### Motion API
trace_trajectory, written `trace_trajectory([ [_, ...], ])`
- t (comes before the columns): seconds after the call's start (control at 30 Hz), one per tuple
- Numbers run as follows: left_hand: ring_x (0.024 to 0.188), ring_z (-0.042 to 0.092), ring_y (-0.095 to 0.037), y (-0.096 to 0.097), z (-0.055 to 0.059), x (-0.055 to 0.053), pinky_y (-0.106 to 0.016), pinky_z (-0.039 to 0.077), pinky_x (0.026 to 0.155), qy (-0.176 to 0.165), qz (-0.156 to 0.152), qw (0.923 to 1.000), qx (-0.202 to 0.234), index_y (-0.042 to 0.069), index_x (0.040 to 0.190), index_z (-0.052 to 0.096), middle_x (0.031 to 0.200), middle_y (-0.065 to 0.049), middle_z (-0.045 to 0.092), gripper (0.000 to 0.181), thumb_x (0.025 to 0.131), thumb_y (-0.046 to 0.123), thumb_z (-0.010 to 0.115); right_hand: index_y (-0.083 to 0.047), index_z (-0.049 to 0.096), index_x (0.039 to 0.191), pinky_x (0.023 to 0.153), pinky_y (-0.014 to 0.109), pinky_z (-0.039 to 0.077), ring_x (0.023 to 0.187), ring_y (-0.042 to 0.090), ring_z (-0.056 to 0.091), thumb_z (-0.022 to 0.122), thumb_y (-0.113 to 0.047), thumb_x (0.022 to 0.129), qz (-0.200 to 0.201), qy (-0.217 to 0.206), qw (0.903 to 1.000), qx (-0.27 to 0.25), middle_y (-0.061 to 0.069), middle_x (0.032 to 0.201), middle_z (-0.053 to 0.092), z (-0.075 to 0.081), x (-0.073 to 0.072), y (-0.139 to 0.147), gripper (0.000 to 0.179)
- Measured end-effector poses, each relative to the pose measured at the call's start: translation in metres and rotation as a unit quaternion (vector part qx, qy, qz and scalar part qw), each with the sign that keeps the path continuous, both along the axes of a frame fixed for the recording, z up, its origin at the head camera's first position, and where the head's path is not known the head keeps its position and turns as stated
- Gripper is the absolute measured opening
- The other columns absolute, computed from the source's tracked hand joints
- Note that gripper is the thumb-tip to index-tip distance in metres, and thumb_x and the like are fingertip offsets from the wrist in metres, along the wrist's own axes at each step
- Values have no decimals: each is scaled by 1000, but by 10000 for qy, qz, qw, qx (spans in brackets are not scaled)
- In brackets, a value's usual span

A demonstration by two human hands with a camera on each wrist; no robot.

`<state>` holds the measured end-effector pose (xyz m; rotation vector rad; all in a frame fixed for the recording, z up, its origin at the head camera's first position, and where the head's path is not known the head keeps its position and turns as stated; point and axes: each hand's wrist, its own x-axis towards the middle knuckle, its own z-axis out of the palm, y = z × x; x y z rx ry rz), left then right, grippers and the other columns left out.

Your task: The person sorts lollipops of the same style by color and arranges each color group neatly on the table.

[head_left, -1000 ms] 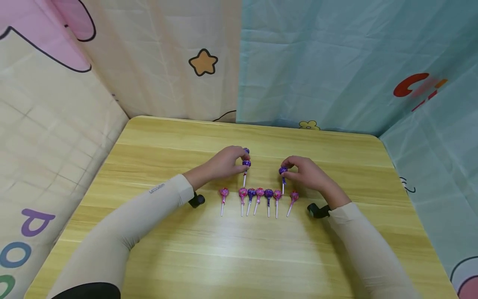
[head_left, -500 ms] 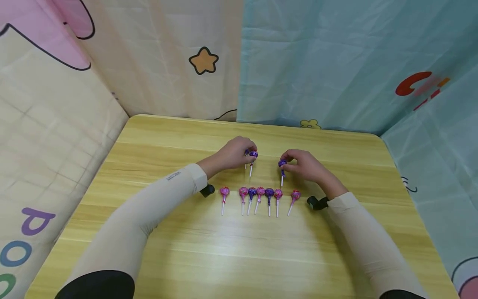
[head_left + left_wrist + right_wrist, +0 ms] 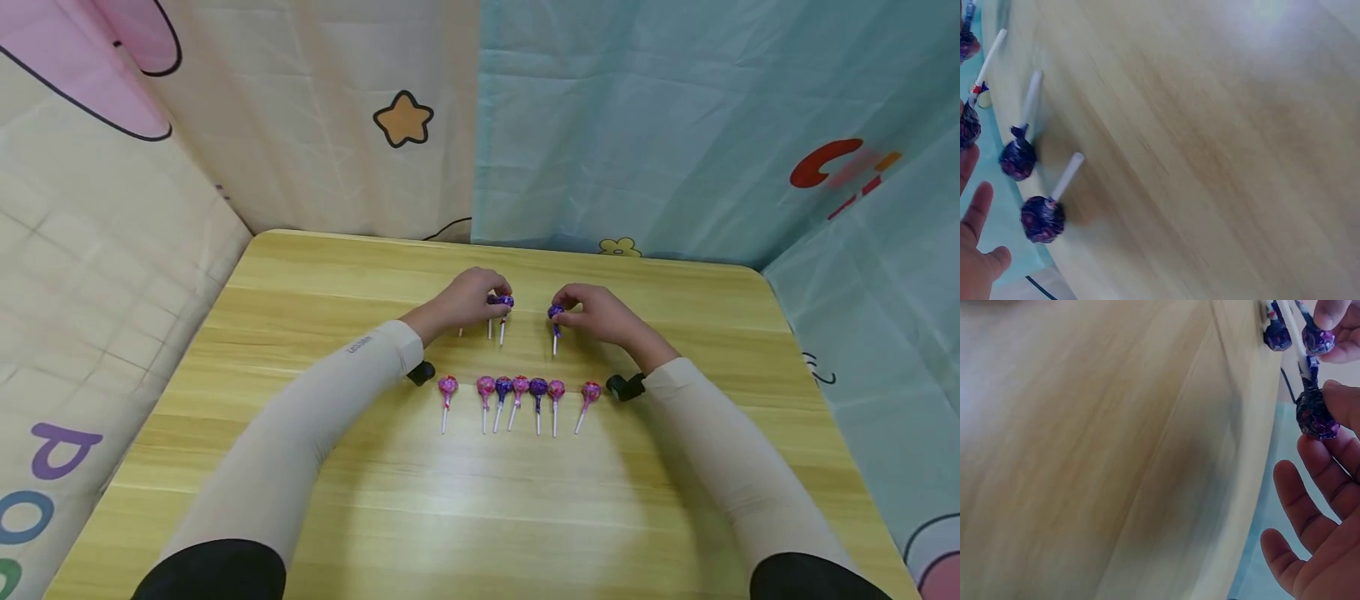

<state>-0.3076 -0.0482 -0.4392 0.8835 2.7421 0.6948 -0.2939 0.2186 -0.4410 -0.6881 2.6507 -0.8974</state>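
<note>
My left hand (image 3: 471, 297) pinches a purple-wrapped lollipop (image 3: 507, 301) by its round head, stick pointing down toward me, at the far middle of the table. Two more purple lollipops lie close beside it, mostly behind that hand in the head view; the left wrist view shows the nearer lollipop (image 3: 1017, 159) and the outer lollipop (image 3: 1043, 219) on the wood. A short gap to the right, my right hand (image 3: 600, 315) holds another purple lollipop (image 3: 555, 311) between thumb and fingertips. Its other fingers (image 3: 1300, 506) are spread in the right wrist view.
Nearer me lies a row of pink and purple lollipops, with a pink lollipop (image 3: 447, 385) apart at its left end and another pink lollipop (image 3: 591, 391) at its right. The wooden table (image 3: 480, 517) ends at the back against printed curtains (image 3: 637, 125).
My left hand has carried its lollipop away from me and slightly right, beside the purple ones at the back. My right hand has moved its lollipop farther back and a little left.
</note>
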Motion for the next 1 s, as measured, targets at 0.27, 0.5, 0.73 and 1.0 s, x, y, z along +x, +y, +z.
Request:
trace_trajectory([
  [0.27,107,59,-19,9,-5,-11,-34,45,98,-318,181,9992,131,10,122,67,116,-3,67,31,96,27,67,-10,65,110,87,43,47,99,23,60,66,-22,97,-26,-210,9998,-12,6,105,66,-5,-14,-8,18],
  [0.5,109,58,-19,15,-5,-12,-34,43,99,-406,215,9989,91,9,121,67,115,-3,67,31,96,27,67,-8,65,110,85,42,47,96,23,59,66,-21,97,40,-294,9995,-127,8,105,66,-7,-25,-15,18],
  [0.73,102,58,-18,17,-10,-14,-33,44,96,-443,350,9984,29,9,116,68,112,-3,68,27,96,27,67,-6,66,108,89,42,48,101,24,63,66,-17,97,-31,-591,9975,-391,9,106,69,-16,-30,-22,16],
  [1.0,100,60,-18,17,-19,-11,-33,45,95,-529,295,9982,22,9,114,69,109,-3,69,26,95,27,67,-6,65,108,88,42,49,99,24,63,66,-18,97,20,-521,9983,-256,8,105,69,-20,-30,-30,15],
])
